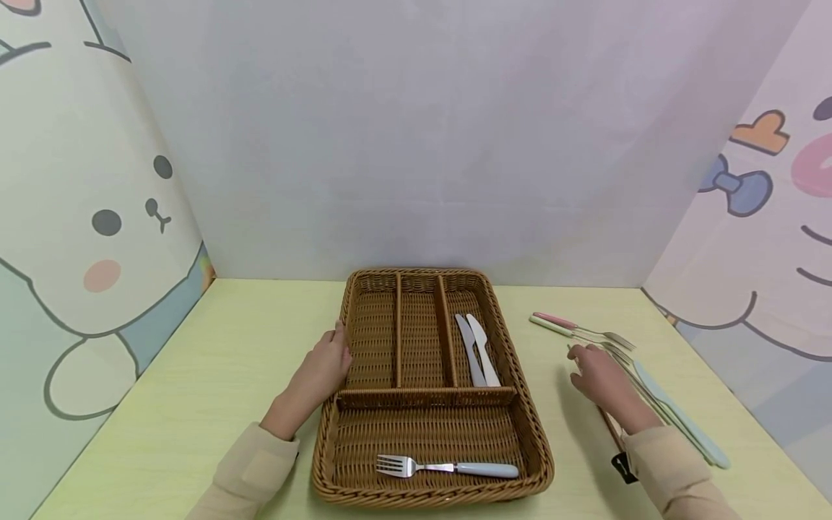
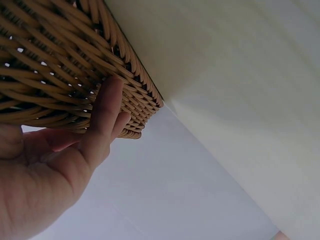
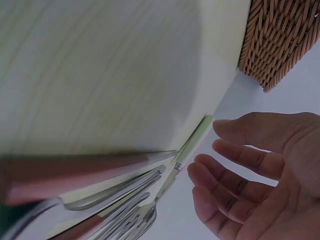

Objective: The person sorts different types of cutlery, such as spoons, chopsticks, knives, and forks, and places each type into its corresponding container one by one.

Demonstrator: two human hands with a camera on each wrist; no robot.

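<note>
A brown wicker basket (image 1: 425, 396) with compartments stands before me. My left hand (image 1: 320, 367) holds its left rim; in the left wrist view its fingers (image 2: 106, 107) lie against the woven outer side. Over the loose cutlery to the right, my right hand (image 1: 606, 383) hovers with bent, parted fingers and nothing between them. Beneath it lies a slender brown-handled piece (image 1: 609, 426) with a black end, partly hidden. Close to its fingertips in the right wrist view is a fork with a pale green handle (image 3: 196, 137). A pink-handled fork (image 1: 555, 319) lies just beyond.
Two knives (image 1: 477, 350) lie in the basket's back right compartment. A fork with a pale blue handle (image 1: 484, 469) rests in the wide front one. A light blue knife (image 1: 682, 417) and other cutlery lie right of my right hand. A pale wall (image 1: 442, 144) closes off the back.
</note>
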